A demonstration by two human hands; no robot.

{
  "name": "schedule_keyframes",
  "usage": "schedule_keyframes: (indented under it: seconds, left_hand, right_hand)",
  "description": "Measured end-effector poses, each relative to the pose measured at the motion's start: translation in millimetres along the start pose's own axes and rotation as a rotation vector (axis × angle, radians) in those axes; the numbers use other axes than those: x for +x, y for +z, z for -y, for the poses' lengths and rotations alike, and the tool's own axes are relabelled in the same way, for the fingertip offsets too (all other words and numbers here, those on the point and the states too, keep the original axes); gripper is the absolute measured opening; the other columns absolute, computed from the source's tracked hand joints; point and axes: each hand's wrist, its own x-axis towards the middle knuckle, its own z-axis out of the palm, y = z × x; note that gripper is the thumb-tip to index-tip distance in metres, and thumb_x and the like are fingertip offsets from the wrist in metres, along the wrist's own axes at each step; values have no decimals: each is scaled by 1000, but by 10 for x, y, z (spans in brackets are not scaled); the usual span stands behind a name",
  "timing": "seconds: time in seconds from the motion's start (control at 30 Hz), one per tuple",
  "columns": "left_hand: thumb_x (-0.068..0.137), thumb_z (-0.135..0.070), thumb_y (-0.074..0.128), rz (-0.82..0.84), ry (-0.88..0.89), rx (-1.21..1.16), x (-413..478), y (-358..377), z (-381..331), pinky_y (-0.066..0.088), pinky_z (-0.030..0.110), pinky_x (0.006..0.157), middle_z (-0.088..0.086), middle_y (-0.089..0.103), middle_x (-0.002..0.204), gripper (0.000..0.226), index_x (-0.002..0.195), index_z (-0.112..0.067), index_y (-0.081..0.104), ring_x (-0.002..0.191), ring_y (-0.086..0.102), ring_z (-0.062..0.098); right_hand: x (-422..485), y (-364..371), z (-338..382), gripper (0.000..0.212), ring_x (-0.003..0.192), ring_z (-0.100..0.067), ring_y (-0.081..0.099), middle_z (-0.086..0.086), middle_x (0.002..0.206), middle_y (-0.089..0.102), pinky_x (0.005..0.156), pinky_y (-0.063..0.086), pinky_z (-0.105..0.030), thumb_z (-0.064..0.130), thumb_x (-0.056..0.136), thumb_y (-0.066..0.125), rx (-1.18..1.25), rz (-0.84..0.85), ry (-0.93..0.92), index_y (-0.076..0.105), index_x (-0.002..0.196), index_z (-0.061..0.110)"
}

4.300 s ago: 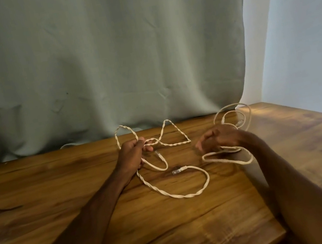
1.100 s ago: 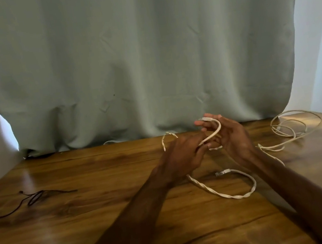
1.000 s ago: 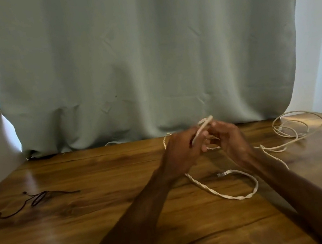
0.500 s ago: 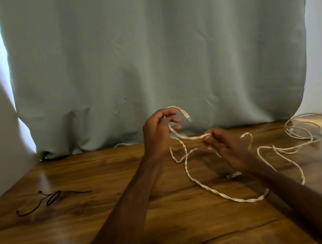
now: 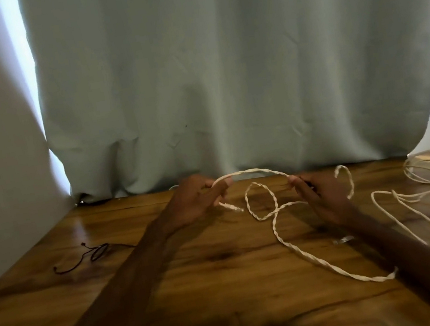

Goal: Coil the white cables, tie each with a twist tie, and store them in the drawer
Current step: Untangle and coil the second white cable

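Note:
A white braided cable (image 5: 298,248) runs across the wooden table (image 5: 202,294). My left hand (image 5: 197,200) pinches it near one end, and that short end sticks out below my fingers. My right hand (image 5: 320,196) pinches the same cable further along, so a stretch arches between the two hands above the table. Below that arch the cable makes a small loop, then trails toward me and passes under my right forearm. A thinner white cable (image 5: 418,184) lies in loose loops at the right. No drawer is in view.
Dark twist ties (image 5: 92,253) lie tangled on the left of the table. A pale green curtain (image 5: 221,75) hangs along the table's far edge. A small silvery connector (image 5: 342,240) rests beside my right forearm. A wall closes the left side.
My hands have drawn apart, left hand lower than half a second ago, stretching a length of the braided cable between them. The view has shifted left.

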Motion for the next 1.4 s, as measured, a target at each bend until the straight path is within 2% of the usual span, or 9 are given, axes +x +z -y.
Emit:
schedule_keyframes:
  seconds: [0.17,0.3,0.47,0.63,0.73,1.0,1.2,1.3,1.4]
  left_hand:
    - [101,-41,55,271,-228,-736,-12,115,-143,43,35,79,-1,43,53,47,58,-22,50,58,44,14]
    - [105,-34,39,188,-351,-1224,4,143,-221,49,37,69,-5,30,43,46,62,-20,37,56,35,19]
    - [105,-27,40,65,-469,-1190,-10,107,-227,26,18,32,-10,25,41,44,62,-22,33,34,24,5]
    - [107,-30,40,-18,-443,-1240,18,66,-273,13,17,32,-12,26,43,40,69,-19,42,33,19,2]
    - [107,-31,38,62,-441,-1403,7,64,-269,18,18,36,-11,29,44,40,69,-19,43,35,24,3]
    - [104,-1,35,81,-351,-1424,93,196,-260,28,15,40,-5,56,67,26,120,-4,54,45,42,4]
    - [95,22,31,-32,-350,-1402,259,178,-61,62,25,80,17,69,126,53,147,12,36,99,74,24]
    - [87,27,22,-6,-403,-1453,335,265,92,53,41,105,27,57,142,63,148,12,31,128,60,40]
    - [84,28,19,63,-436,-1404,325,345,189,44,44,113,27,56,143,69,149,9,32,134,55,40]
  right_hand:
    - [42,302,78,35,87,-11,66,9,89,71,80,53,-37,38,108,45,-132,130,163,76,102,23]
    - [124,437,265,30,84,-15,66,7,90,72,82,55,-46,36,106,47,-260,360,163,73,97,26]
    - [263,427,702,40,121,-8,63,5,134,66,103,50,-26,13,100,62,242,425,238,61,139,21]
    - [484,433,1009,26,59,-15,53,-5,69,59,54,45,-26,13,108,48,520,254,173,70,105,0]
    - [588,510,946,29,49,-11,38,-3,63,49,43,28,-21,21,109,48,493,142,187,71,102,5]
    - [278,955,610,27,64,-9,66,6,76,71,61,50,-31,32,109,44,49,312,71,69,98,25]
    - [267,935,740,27,74,-14,65,7,80,67,71,53,-34,30,108,43,-107,565,74,66,100,19]
    - [254,896,750,29,71,3,59,21,75,61,64,41,-17,28,109,45,-130,622,57,72,107,18]
    - [262,878,735,27,70,-1,60,16,75,64,63,39,-22,30,107,49,-163,648,19,72,100,17]
